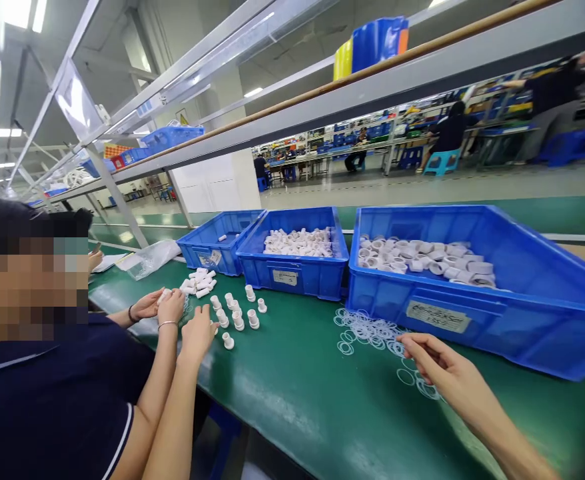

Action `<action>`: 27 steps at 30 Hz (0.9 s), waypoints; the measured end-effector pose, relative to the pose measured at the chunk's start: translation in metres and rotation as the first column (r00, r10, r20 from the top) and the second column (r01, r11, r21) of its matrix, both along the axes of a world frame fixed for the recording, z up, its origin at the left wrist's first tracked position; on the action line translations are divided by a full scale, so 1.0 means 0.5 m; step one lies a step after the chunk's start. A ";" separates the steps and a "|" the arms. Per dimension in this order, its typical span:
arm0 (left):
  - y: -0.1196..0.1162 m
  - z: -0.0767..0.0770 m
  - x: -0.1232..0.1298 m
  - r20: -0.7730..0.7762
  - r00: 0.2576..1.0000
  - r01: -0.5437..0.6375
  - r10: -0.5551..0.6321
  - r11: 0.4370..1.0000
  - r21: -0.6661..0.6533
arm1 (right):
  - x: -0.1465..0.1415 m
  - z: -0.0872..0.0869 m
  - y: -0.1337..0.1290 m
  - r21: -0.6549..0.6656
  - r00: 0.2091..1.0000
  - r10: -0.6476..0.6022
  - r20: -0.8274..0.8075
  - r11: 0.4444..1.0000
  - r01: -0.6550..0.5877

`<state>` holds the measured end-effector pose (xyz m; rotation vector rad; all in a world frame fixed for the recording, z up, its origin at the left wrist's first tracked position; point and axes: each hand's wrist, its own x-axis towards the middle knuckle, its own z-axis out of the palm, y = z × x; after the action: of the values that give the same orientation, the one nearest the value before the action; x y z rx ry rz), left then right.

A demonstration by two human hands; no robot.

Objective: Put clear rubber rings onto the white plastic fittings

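Low over the table's left part is my left hand (197,335), fingers bent, with a bit of white plastic fitting (216,329) showing at its thumb side; the hand hides most of that piece. Several white flanged fittings (238,321) stand upright just to its right. My right hand (437,363) reaches in from the right, thumb and index finger pinched at the edge of a pile of thin clear rings (370,328). A ring seems to be at the fingertips. More loose rings (420,383) lie under this hand.
Blue bins line the back: one with wide white rings (422,257), one with small white parts (297,242), one (217,233) with few pieces. A co-worker (57,400) sits close at left, hands (165,305) beside loose white tubes (200,283). A shelf rail (292,107) crosses above.
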<state>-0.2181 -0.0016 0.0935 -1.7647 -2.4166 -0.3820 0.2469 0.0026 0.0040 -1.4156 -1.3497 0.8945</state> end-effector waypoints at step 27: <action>0.042 -0.191 0.541 0.972 -0.218 0.687 -0.083 0.694 0.213 | 0.018 -0.028 0.013 0.148 0.932 -0.054 0.359 0.989 0.001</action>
<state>0.0525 0.0193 -0.0020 -3.4455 -2.2784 -2.1989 0.2557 0.0092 -0.0102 -1.5300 -1.6283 0.5164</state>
